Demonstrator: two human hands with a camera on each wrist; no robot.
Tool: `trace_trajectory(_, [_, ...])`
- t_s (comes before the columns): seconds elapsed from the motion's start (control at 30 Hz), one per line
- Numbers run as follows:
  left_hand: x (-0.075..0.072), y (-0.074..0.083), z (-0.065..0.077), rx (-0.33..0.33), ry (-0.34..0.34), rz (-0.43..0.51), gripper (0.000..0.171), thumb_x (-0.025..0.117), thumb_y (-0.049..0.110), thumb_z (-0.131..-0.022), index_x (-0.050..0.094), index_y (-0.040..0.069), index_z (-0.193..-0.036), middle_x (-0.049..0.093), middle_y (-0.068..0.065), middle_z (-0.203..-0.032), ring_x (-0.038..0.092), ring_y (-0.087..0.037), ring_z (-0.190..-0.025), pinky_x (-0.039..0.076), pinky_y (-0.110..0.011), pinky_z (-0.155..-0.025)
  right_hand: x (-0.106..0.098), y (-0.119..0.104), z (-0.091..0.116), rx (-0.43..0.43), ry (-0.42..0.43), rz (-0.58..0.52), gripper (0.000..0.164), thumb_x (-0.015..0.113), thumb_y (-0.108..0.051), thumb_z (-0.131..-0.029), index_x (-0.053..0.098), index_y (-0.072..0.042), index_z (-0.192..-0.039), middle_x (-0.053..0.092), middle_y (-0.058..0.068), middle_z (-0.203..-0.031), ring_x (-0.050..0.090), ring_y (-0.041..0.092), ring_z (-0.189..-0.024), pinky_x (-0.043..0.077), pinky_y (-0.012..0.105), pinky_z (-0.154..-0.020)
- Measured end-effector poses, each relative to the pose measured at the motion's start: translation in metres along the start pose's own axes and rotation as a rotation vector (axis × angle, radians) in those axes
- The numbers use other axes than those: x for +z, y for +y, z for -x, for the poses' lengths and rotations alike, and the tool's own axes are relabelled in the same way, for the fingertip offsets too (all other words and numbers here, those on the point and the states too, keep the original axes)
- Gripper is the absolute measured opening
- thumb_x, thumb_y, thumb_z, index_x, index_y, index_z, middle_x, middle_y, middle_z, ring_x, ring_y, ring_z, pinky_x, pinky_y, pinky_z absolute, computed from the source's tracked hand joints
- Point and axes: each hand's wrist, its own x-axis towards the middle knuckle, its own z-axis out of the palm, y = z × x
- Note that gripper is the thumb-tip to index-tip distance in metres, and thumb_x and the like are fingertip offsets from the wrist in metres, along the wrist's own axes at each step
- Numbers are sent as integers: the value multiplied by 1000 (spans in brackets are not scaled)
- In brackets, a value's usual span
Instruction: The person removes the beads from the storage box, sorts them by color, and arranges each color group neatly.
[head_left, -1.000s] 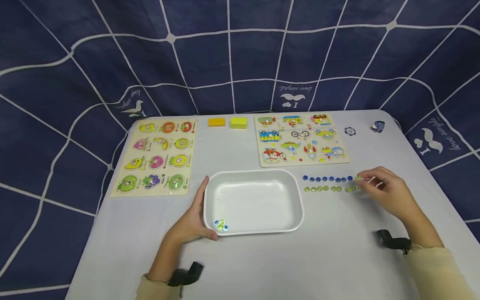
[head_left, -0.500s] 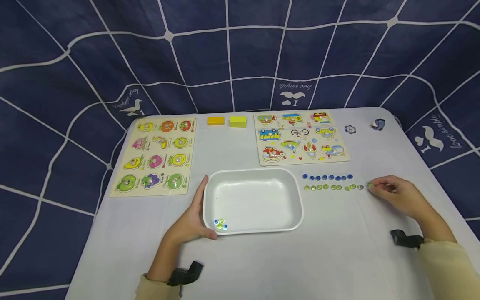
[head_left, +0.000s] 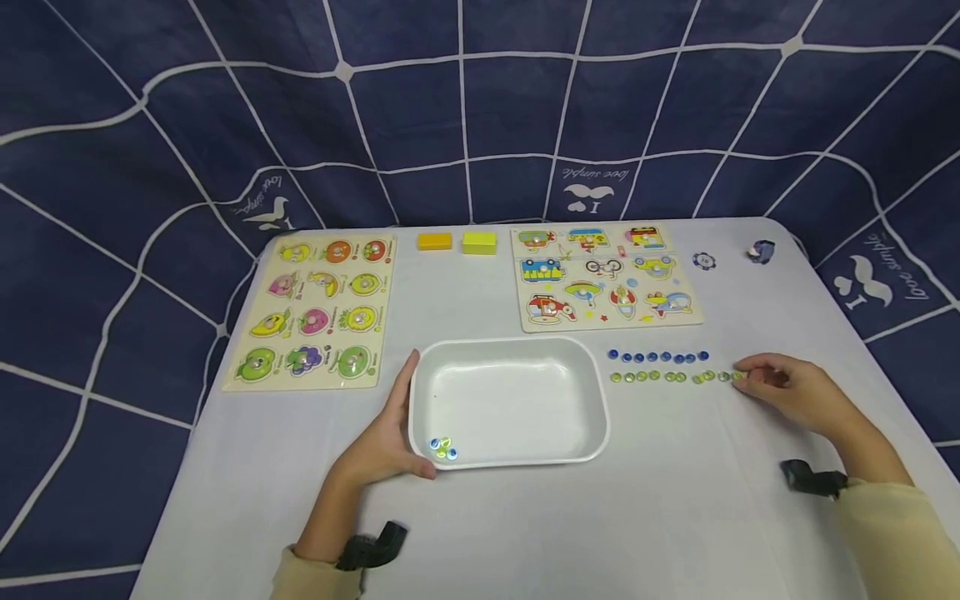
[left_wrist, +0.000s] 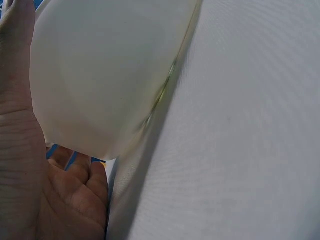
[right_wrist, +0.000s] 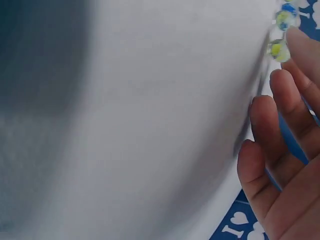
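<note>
A white rectangular tray [head_left: 510, 400] stands mid-table, with several blue and green glass beads [head_left: 442, 448] in its near left corner. My left hand [head_left: 386, 442] holds the tray's left end, thumb at the near corner and fingers along the side. To the right of the tray run two rows: blue glass beads [head_left: 653, 357] behind, green glass beads [head_left: 654, 376] in front. At the right end of the green row, my right hand [head_left: 798, 396] pinches a green bead [head_left: 737, 377] between thumb and forefinger, down at the table. The right wrist view shows this bead [right_wrist: 278, 51] at the fingertips.
A fruit puzzle board [head_left: 311, 312] lies at left and a vehicle puzzle board [head_left: 603, 279] behind the tray. Orange [head_left: 434, 241] and yellow blocks [head_left: 479, 242] sit at the back edge. A poker chip [head_left: 704, 261] and a small dark blue object [head_left: 761, 251] lie back right.
My right hand has moved right and slightly nearer with the green bead, from the blue row's end to the green row's end. My left hand and the tray stay put.
</note>
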Motion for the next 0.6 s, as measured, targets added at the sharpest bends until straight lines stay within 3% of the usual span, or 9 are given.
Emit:
trace_trajectory(0.17, [0, 0, -1, 5, 2, 6, 146, 88, 55, -47, -12, 29, -151, 11, 10, -159, 15, -22, -146, 22, -58, -110, -6, -26, 7, -94, 117, -51, 35, 65, -37, -88, 65, -12, -114, 56, 4, -93, 45, -1, -77, 40, 15, -57])
trace_trajectory(0.37, [0, -2, 0, 14, 6, -2, 147, 87, 56, -46, -11, 30, -151, 10, 9, -159, 13, -23, -147, 19, -61, -110, 2, -92, 12, -382, 290, -146, 24, 72, -9, -82, 69, -12, -105, 55, -5, -82, 42, -3, -75, 37, 9, -62])
trace_trajectory(0.47, [0, -1, 0, 22, 4, -7, 147, 87, 57, -45, -11, 30, -151, 10, 6, -159, 13, -26, -147, 19, -62, -110, 11, -126, 13, -506, 282, -171, 30, 76, -4, -77, 69, -14, -104, 55, -11, -81, 45, -2, -75, 39, 11, -64])
trace_trajectory(0.6, [0, -1, 0, 26, 5, -13, 147, 88, 57, -45, -10, 30, -151, 9, 2, -160, 13, -28, -147, 17, -63, -110, 27, -169, 17, -600, 196, -199, 29, 76, -12, -79, 68, -18, -106, 56, -17, -85, 49, -3, -78, 43, 13, -65])
